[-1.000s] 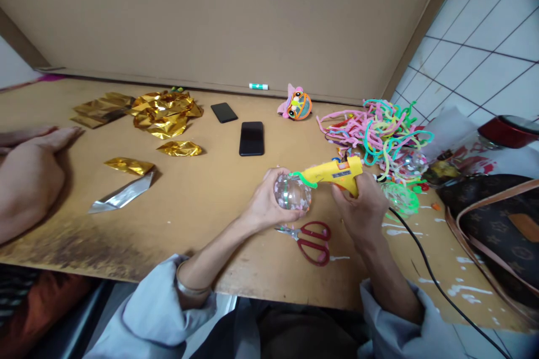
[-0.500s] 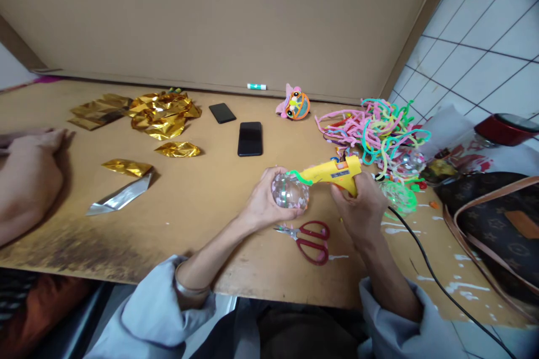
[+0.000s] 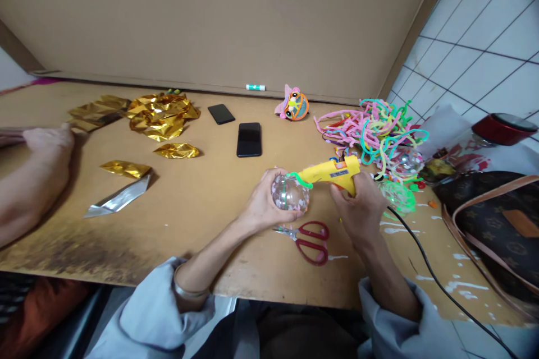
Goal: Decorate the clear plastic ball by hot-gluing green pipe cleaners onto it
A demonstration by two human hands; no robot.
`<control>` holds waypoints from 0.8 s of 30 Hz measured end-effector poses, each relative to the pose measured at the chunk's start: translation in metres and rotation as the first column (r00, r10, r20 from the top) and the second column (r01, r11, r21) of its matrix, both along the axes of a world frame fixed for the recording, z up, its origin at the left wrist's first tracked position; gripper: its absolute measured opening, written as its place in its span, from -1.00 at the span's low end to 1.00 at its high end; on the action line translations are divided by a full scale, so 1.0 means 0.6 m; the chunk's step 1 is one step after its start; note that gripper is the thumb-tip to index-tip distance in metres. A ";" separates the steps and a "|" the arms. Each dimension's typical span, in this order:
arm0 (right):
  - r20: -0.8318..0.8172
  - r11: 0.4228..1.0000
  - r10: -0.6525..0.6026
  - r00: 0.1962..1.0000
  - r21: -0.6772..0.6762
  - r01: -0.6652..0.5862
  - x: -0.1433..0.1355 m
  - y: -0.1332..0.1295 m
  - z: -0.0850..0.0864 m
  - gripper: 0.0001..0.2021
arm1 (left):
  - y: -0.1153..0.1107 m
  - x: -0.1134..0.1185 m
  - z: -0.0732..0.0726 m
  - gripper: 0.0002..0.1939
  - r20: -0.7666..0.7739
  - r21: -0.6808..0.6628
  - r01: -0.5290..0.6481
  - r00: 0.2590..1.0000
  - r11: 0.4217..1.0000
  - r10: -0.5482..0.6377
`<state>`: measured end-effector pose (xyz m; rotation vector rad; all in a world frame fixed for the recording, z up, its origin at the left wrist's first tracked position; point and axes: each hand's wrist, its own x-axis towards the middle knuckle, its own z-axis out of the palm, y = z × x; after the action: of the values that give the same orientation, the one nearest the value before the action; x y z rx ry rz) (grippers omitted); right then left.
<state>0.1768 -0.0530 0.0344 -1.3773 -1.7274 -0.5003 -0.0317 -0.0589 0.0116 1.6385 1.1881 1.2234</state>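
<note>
My left hand (image 3: 263, 202) is wrapped round a clear plastic ball (image 3: 288, 195) with pale flecks on it. A bright green pipe cleaner (image 3: 304, 181) curves along the ball's upper right side. In my right hand (image 3: 362, 202) is a yellow hot glue gun (image 3: 332, 173), its front end pointing left at the green strip; the nozzle tip is hidden behind the strip. A black cord (image 3: 425, 261) trails from the gun to the lower right. Below the ball, red-handled scissors (image 3: 314, 241) lie on the table.
A heap of coloured pipe cleaners (image 3: 370, 132) lies back right, beside a brown handbag (image 3: 497, 230) and a red-lidded jar (image 3: 505, 129). Two phones (image 3: 249, 139), a decorated ball (image 3: 295, 105) and gold foil (image 3: 162, 115) lie farther back. Another person's arm (image 3: 36, 179) rests at left.
My hands, the ball and the glue gun stay almost in place. At left, the other person's hand has shifted slightly up and to the right.
</note>
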 end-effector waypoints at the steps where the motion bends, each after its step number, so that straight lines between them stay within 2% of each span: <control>1: 0.002 1.000 0.000 1.000 -0.001 0.000 0.000 0.000 0.000 -0.86 | 0.000 0.000 0.000 -0.23 -0.004 0.002 0.000 1.000 1.000 0.000; 24: 0.010 1.000 0.009 1.000 0.020 -0.010 0.002 -0.001 0.004 -0.85 | 0.001 -0.002 -0.001 -0.21 0.015 0.002 0.010 1.000 1.000 -0.010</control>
<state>0.1782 -0.0538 0.0369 -1.3541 -1.7319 -0.5188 -0.0326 -0.0583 0.0110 1.6316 1.1684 1.2294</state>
